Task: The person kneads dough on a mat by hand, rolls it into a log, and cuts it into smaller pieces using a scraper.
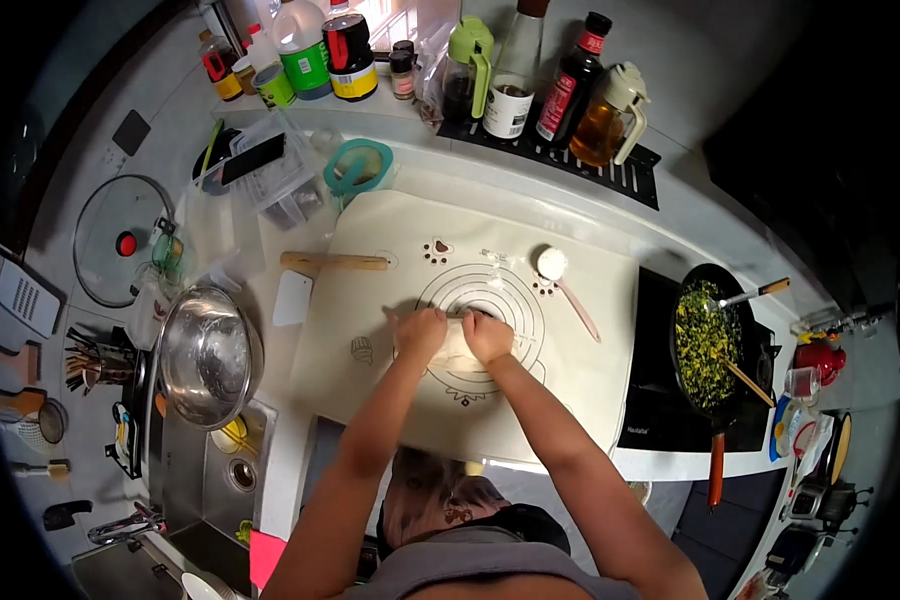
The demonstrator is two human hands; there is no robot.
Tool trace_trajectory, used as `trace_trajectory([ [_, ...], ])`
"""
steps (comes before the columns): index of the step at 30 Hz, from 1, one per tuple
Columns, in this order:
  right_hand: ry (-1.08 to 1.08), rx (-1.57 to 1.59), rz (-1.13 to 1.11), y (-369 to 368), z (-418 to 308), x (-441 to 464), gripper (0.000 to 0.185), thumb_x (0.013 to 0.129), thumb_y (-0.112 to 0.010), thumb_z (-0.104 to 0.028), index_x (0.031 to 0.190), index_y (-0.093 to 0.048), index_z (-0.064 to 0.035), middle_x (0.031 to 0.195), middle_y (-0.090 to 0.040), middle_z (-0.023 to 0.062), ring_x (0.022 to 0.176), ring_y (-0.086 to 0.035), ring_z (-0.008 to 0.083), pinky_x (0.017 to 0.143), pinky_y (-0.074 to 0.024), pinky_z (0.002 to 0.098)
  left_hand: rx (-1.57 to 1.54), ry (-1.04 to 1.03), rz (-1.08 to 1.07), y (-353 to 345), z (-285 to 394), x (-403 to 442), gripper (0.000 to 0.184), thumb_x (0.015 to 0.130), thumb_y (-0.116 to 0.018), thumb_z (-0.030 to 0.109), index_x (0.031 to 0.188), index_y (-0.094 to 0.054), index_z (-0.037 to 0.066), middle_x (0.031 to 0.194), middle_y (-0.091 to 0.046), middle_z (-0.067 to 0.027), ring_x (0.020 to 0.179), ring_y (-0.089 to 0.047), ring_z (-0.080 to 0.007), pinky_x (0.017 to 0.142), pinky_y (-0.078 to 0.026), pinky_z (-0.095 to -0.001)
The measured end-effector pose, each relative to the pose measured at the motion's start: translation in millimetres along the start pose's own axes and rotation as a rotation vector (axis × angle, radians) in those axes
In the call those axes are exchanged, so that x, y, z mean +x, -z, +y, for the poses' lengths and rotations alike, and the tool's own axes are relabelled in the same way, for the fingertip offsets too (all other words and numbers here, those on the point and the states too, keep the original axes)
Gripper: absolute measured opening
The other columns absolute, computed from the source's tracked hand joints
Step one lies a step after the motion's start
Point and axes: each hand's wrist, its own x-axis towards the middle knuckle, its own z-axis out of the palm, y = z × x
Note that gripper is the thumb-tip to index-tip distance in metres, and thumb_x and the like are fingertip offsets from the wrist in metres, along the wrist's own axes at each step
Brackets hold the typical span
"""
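Pale dough (454, 354) lies on a cream kneading mat (370, 420) printed with circles. My left hand (422, 334) is closed over the dough's left side, its fingers curled down. On the right side, my right hand (489, 340) grips the dough in the same way, with a small gap between the two hands. The hands hide part of the dough. Above them to the right, a scoop of white powder (551, 264) with a pink handle rests on the mat. A wooden rolling pin (340, 262) lies across the mat's left edge, beside a white scraper (292, 298).
At left, a steel bowl (208, 358) stands by the sink (195, 485). A wok (708, 340) of chopped greens and yellow bits sits on the black cooktop (652, 400), its handle jutting frontward. Bottles (568, 80) line the back ledge. Plastic containers (225, 215) crowd the back left.
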Motion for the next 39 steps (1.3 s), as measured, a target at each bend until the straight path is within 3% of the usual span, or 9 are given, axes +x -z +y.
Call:
trace_trajectory([
  [3, 0.119, 0.076, 0.117, 19, -4, -43, 0.025, 0.088, -0.049, -0.028, 0.088, -0.065, -0.0082, 0.083, -0.068, 0.0134, 0.073, -0.064, 0.0306, 0.068, -0.0518, 0.0422, -0.099, -0.259, 0.451, 20, 27, -3, 0.042, 0.089, -0.043, 0.03, 0.065, -0.068, 0.008, 0.068, -0.066, -0.0147, 0.063, -0.063, -0.0322, 0.076, -0.046, -0.0442],
  [7, 0.292, 0.458, 0.13, 19, 27, -85, 0.02, 0.087, -0.05, -0.016, 0.097, -0.063, -0.0048, 0.089, -0.066, 0.0136, 0.083, -0.061, 0.0267, 0.078, -0.0493, 0.0353, -0.021, -0.119, -0.427, 64, 69, -46, 0.027, 0.086, -0.05, 0.025, 0.077, -0.068, 0.006, 0.087, -0.067, -0.0086, 0.088, -0.061, -0.0236, 0.083, -0.041, -0.0381],
  [10, -0.087, 1.249, 0.151, 16, 27, -104, 0.024, 0.085, -0.044, -0.008, 0.101, -0.061, -0.0014, 0.085, -0.063, 0.0114, 0.084, -0.059, 0.0225, 0.081, -0.047, 0.0329, -0.167, -0.348, 0.128, 53, 58, -87, 0.02, 0.083, -0.054, 0.019, 0.081, -0.068, 0.006, 0.088, -0.068, -0.0049, 0.087, -0.061, -0.0224, 0.076, -0.043, -0.0383],
  [11, -0.249, 1.165, 0.067, 27, 19, -110, 0.027, 0.083, -0.041, -0.005, 0.101, -0.06, -0.0015, 0.091, -0.062, 0.012, 0.084, -0.057, 0.0219, 0.076, -0.046, 0.0352, -0.183, -0.392, 0.257, 48, 55, -91, 0.017, 0.08, -0.056, 0.019, 0.082, -0.068, 0.007, 0.088, -0.067, -0.0041, 0.084, -0.06, -0.0215, 0.074, -0.043, -0.0378],
  [14, 0.229, 0.451, 0.416, 13, 5, -104, 0.024, 0.084, -0.045, -0.012, 0.099, -0.062, -0.004, 0.09, -0.063, 0.0144, 0.078, -0.058, 0.0322, 0.069, -0.0436, 0.041, -0.25, -0.437, 0.385, 44, 52, -95, 0.018, 0.077, -0.057, 0.023, 0.083, -0.067, 0.009, 0.084, -0.065, -0.0028, 0.085, -0.059, -0.0211, 0.078, -0.042, -0.0378],
  [24, 0.206, 0.362, 0.361, -11, 16, -49, 0.026, 0.084, -0.046, -0.022, 0.077, -0.064, -0.0053, 0.071, -0.062, 0.014, 0.061, -0.058, 0.0322, 0.056, -0.0453, 0.0421, -0.269, -0.416, 0.304, 27, 42, -43, 0.013, 0.075, -0.06, 0.021, 0.069, -0.063, 0.01, 0.072, -0.063, -0.0021, 0.065, -0.056, -0.0223, 0.064, -0.042, -0.0361],
  [32, -0.266, 0.115, -0.157, 3, 11, 2, 0.055, 0.094, -0.026, -0.041, 0.084, -0.068, -0.0071, 0.086, -0.068, 0.0187, 0.078, -0.065, 0.0379, 0.071, -0.0504, 0.0466, -0.104, -0.098, -0.137, 15, 53, 1, 0.035, 0.084, -0.049, 0.028, 0.064, -0.067, 0.006, 0.066, -0.065, -0.0141, 0.061, -0.063, -0.0314, 0.062, -0.05, -0.0419],
  [37, 0.068, 0.131, 0.14, 32, -7, -30, 0.035, 0.09, -0.044, -0.031, 0.079, -0.066, -0.0057, 0.078, -0.066, 0.0162, 0.074, -0.063, 0.0352, 0.076, -0.0489, 0.0439, -0.796, 0.229, -0.222, -35, 16, 18, 0.045, 0.091, -0.042, 0.041, 0.073, -0.07, 0.011, 0.082, -0.069, -0.0086, 0.08, -0.064, -0.0296, 0.078, -0.047, -0.0449],
  [39, 0.173, 0.146, 0.256, 28, -3, -62, 0.025, 0.087, -0.05, -0.026, 0.082, -0.064, -0.0063, 0.08, -0.064, 0.0136, 0.079, -0.061, 0.0325, 0.084, -0.0446, 0.043, -0.294, -0.074, -0.101, 18, 23, -15, 0.043, 0.091, -0.043, 0.041, 0.078, -0.07, 0.011, 0.087, -0.068, -0.0077, 0.084, -0.062, -0.0276, 0.085, -0.042, -0.047],
])
